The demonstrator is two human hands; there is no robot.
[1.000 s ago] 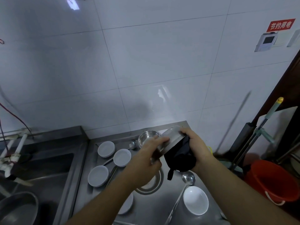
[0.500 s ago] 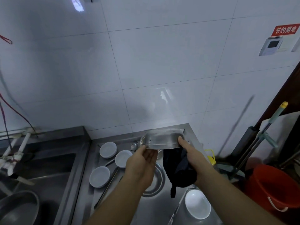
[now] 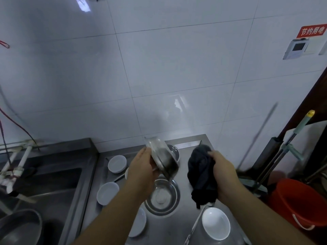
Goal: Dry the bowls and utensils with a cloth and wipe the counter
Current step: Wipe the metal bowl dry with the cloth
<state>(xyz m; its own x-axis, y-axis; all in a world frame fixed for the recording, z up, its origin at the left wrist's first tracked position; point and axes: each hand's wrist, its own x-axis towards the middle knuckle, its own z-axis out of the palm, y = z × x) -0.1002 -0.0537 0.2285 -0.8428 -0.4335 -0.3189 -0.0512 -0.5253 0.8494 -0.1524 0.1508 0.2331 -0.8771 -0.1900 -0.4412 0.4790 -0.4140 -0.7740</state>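
We have a steel bowl (image 3: 163, 157) up on edge in our left hand (image 3: 144, 171), fingers curled round its rim, held over the middle of the counter (image 3: 182, 221). Our right hand (image 3: 223, 175) grips the dark cloth (image 3: 201, 174), bunched and hanging just beside the bowl, not touching it. The bowl looks blurred, so we cannot tell its exact tilt.

To dry it well, we judge the cloth should go inside first, pressed flat against the wall while the left hand turns the rim, then round the outside and base. A firm hold matters; wet steel may slip.

Under the bowl a second steel bowl (image 3: 161, 195) sits on the counter, and a third (image 3: 173, 152) stands near the back edge. White dishes (image 3: 117, 163) lie along the left side, another white bowl (image 3: 215, 223) towards the front right corner, a ladle handle (image 3: 194, 225) beside it. A sink (image 3: 44, 183) joins the counter's left edge. White wall tiles (image 3: 159, 68) rise behind; a red bucket (image 3: 297, 204) and a mop handle (image 3: 290, 138) stand off to the right.
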